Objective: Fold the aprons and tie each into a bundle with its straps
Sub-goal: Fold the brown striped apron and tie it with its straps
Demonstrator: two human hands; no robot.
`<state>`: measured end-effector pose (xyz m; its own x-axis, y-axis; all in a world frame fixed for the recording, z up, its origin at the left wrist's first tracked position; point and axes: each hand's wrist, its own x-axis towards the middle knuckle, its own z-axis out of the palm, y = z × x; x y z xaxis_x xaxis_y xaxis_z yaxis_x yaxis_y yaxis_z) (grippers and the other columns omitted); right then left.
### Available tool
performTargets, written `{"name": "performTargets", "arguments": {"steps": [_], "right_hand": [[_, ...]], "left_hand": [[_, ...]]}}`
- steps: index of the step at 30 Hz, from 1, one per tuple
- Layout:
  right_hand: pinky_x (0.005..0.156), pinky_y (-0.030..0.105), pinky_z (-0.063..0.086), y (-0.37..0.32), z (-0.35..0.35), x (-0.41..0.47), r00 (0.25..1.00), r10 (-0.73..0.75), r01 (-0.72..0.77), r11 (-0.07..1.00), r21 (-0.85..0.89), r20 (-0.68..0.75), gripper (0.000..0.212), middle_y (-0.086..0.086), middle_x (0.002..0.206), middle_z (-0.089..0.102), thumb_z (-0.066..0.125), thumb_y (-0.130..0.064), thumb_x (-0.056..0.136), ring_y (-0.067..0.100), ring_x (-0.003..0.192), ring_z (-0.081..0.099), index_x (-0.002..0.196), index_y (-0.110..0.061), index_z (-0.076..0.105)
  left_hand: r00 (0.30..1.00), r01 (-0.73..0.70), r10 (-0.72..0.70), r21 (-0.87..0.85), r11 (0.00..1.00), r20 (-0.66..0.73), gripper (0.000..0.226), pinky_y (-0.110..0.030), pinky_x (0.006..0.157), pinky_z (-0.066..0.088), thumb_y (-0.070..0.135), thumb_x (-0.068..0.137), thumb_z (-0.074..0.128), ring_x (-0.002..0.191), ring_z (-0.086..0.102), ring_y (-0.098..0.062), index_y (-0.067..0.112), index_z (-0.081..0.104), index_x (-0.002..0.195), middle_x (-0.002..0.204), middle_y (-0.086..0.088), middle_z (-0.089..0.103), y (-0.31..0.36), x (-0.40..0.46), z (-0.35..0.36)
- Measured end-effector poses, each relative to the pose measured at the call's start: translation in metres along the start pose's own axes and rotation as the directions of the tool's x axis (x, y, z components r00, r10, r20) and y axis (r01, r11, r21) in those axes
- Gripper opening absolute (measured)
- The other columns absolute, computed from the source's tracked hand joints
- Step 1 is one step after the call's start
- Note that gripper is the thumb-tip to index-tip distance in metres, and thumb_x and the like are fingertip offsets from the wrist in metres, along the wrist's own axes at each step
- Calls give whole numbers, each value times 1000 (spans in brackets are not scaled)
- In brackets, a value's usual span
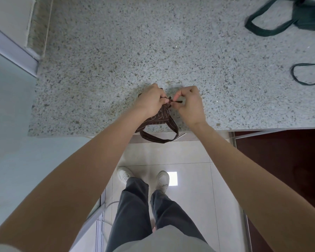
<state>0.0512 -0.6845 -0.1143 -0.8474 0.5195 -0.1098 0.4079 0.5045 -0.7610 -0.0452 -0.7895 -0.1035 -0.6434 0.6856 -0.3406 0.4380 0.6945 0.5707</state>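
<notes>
Fingertips of the right hand are pinched tight on a thin dark strap end, pulling it out sideways, while the left hand has its fingers curled round the top of the brown striped apron, thumb pressing right at the knot. So both hands are closed on cloth, nothing loose.

The apron is already folded down into a small bundle and sits at the near edge of the counter, with its neck loop hanging off over the floor. Looks to me like the tie is being cinched.

To do this bit well, I'd say keep that left thumb parked on the crossing so it doesn't slacken, and pull the strap level with the counter rather than up, otherwise the bundle lifts and the folds slip. I can't see the other strap end, it's hidden under the left hand, so make sure that one is trapped too.

Further out, a green apron lies unfolded at the far right corner, well apart, with a second strap loop nearer. Likely next in line.
</notes>
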Motion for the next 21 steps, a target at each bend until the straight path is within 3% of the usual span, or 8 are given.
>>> {"name": "performTargets", "arguments": {"steps": [3, 6, 10, 12, 15, 21], "right_hand": [[78, 8, 30, 2, 7, -11, 993, -99, 87, 984, -156, -65, 9, 2, 97, 46, 64, -9, 82, 16, 100, 44, 90, -9, 68], [69, 21, 33, -2, 11, -13, 1000, -4, -1, 984, -177, -29, 12, 0, 93, 47, 65, -23, 85, 18, 99, 50, 90, -13, 69], [64, 27, 36, -9, 19, -12, 993, 72, -92, 970, -225, -95, 23, 5, 95, 52, 65, -33, 86, 21, 92, 55, 90, -11, 69], [63, 29, 38, -10, 22, -12, 987, 112, -138, 953, -268, -111, 28, 7, 101, 55, 63, -37, 87, 22, 90, 56, 93, -11, 68], [63, 29, 37, -10, 22, -14, 984, 131, -160, 944, -287, -120, 31, 7, 105, 54, 60, -40, 89, 22, 90, 57, 98, -11, 66], [65, 32, 41, -11, 18, -13, 995, 69, -87, 942, -323, -68, 29, 10, 109, 53, 52, -31, 95, 26, 93, 57, 105, -8, 66]], "left_hand": [[998, 29, -32, 50, 998, 55, 30, -37, 87, 42, 24, 98, 46, 89, 45, -18, -1, 63, 98, 99, -5, 39, 3, 3, 0], [995, 50, -54, 54, 997, 86, 32, -35, 83, 42, 24, 99, 44, 85, 45, -17, -1, 63, 92, 97, -4, 39, 4, 8, -1], [988, 85, -71, -101, 991, 136, 27, -23, 55, 31, 21, 97, 50, 61, 39, -13, 3, 63, 82, 74, -6, 44, 2, 9, -3], [988, 88, -63, -181, 980, 139, 25, -22, 61, 34, 19, 95, 54, 67, 46, -13, 0, 68, 90, 74, -6, 53, 0, 6, -5], [988, 82, -49, -222, 972, 147, 22, -19, 75, 38, 19, 94, 56, 83, 54, -9, 4, 71, 101, 94, -3, 66, 0, 2, -7], [985, 82, -41, -250, 965, 167, 25, -18, 86, 36, 17, 95, 54, 99, 53, -10, 5, 67, 112, 115, -7, 63, -1, 1, -12]]}}
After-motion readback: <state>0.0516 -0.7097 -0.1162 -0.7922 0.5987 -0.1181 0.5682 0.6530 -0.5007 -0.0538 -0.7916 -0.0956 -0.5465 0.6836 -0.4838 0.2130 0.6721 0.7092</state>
